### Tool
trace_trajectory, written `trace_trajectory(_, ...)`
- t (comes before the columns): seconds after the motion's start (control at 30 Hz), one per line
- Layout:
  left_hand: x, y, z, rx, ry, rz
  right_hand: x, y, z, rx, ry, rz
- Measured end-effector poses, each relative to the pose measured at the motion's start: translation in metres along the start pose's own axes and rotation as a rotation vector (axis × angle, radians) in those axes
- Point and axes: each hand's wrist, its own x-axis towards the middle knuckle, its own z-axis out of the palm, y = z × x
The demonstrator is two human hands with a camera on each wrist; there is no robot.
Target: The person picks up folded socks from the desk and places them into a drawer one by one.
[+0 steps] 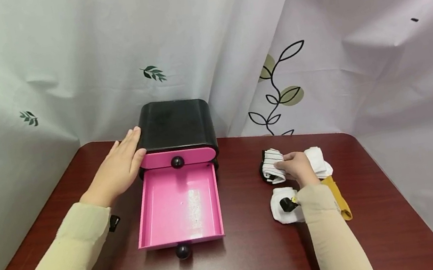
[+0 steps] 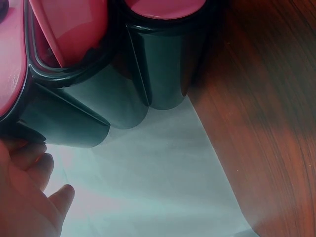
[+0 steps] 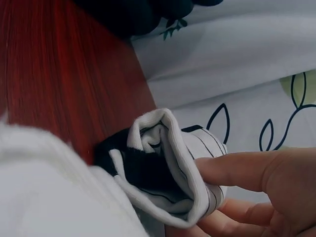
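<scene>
Sock roll (image 1: 272,164), striped, pinched in right hand (image 1: 299,167) — I see left hand (image 1: 120,168), straight-fingered, against drawer cabinet (image 1: 175,125) — likely steadying it.

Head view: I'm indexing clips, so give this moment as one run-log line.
left hand: against cabinet | right hand: holds striped sock | middle drawer: open | yellow cloth: on table

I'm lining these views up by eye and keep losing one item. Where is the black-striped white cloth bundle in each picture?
Head: the striped bundle is right of centre, held by the right hand.
Left wrist: not in this picture.
Right wrist: lower middle, with the same hand gripping it from the picture's right.
Shared landmark: the reddish-brown table, seen in all three views.
</scene>
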Motion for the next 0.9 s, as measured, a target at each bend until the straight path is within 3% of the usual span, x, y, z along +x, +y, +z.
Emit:
trace_trajectory(0.4, 0.003, 0.001, 0.000, -0.008, 0.002, 0.002, -0.012, -0.009, 0.006, 0.160, -0.026, -0.031)
trace_trajectory(0.9, 0.001, 0.001, 0.001, -0.005, 0.000, -0.003, -0.041, -0.025, 0.024, 0.334, -0.075, -0.125)
